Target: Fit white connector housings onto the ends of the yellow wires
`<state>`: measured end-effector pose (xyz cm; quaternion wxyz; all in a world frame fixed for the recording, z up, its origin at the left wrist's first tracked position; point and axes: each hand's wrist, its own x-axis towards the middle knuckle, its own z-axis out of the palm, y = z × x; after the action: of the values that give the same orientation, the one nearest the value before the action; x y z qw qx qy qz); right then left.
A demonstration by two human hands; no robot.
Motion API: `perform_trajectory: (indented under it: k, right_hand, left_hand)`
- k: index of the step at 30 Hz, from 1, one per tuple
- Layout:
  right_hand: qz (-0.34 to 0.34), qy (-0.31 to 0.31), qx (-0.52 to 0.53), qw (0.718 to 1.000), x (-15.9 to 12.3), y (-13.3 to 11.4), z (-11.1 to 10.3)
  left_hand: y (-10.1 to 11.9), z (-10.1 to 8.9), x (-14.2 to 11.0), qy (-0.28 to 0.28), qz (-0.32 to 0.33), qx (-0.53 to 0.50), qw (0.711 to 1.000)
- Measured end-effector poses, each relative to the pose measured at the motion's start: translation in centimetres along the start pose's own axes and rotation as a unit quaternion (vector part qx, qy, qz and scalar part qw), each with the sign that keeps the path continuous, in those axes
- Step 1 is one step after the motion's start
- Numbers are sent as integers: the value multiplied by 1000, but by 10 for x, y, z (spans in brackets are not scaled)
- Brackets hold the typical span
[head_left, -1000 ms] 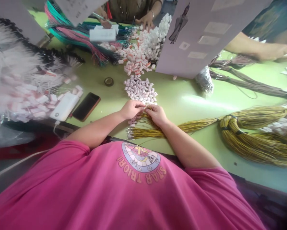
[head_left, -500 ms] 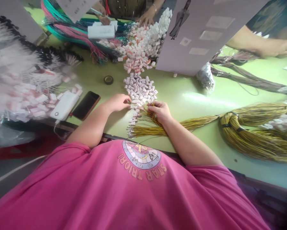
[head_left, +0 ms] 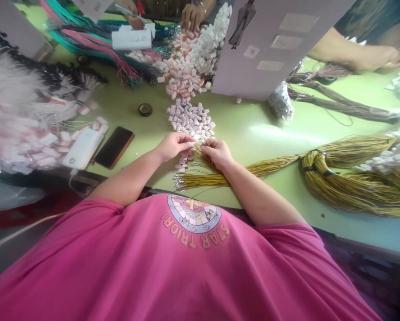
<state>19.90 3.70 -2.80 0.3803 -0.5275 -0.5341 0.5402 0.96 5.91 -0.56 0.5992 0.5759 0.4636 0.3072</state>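
Observation:
My right hand (head_left: 219, 154) is closed around the ends of several thin yellow wires (head_left: 201, 154) whose tips point up and left. My left hand (head_left: 175, 146) is pinched, its fingertips close to those wire tips; whatever it holds is too small to make out, perhaps one of the white connectors. Just beyond both hands lies a pile of small white plastic connector housings (head_left: 189, 118). A short row of connectors (head_left: 182, 166) sits below my left fingers. Under my right wrist runs a bundle of yellow-and-black wires (head_left: 204, 180) with metal-tipped ends at its left.
On the left are a phone (head_left: 114, 147), a white power bank (head_left: 83, 148), a tape roll (head_left: 145, 109) and heaped white wires (head_left: 46, 133). A grey-white partition (head_left: 256, 76) stands ahead. Co-workers' hands (head_left: 193, 17) show beyond. Coiled yellow wire (head_left: 323, 174) lies right.
My left hand has moved right, from beside the connector pile to the wire tips at my right hand, and its fingers have come together. The whole view has shifted slightly.

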Motion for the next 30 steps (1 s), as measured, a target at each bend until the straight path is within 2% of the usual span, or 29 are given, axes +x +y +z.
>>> perform_trajectory:
  k: [5, 12, 19, 24, 28, 30]
  right_hand:
    - [-21, -3, -44, 999, -1, -2, 2]
    - [-29, -7, -95, 995, 2, -4, 3]
    - [-51, 0, -126, 991, 2, 1, 4]
    - [-35, -8, -120, 992, 3, 1, 3]
    - [-43, 13, -127, 991, 3, 2, 5]
    - [-45, 17, -123, 991, 3, 3, 4]
  left_hand:
    - [-2, 7, 3, 26, -24, -39, 999]
    - [-5, 6, 3, 10, -36, -44, 998]
    - [-11, 10, 4, 5, 7, 24, 1000]
    - [-10, 15, 5, 36, 2, 44, 998]
    - [-5, 20, 2, 32, -4, 96, 995]
    - [-1, 17, 1, 20, 8, 133, 991]
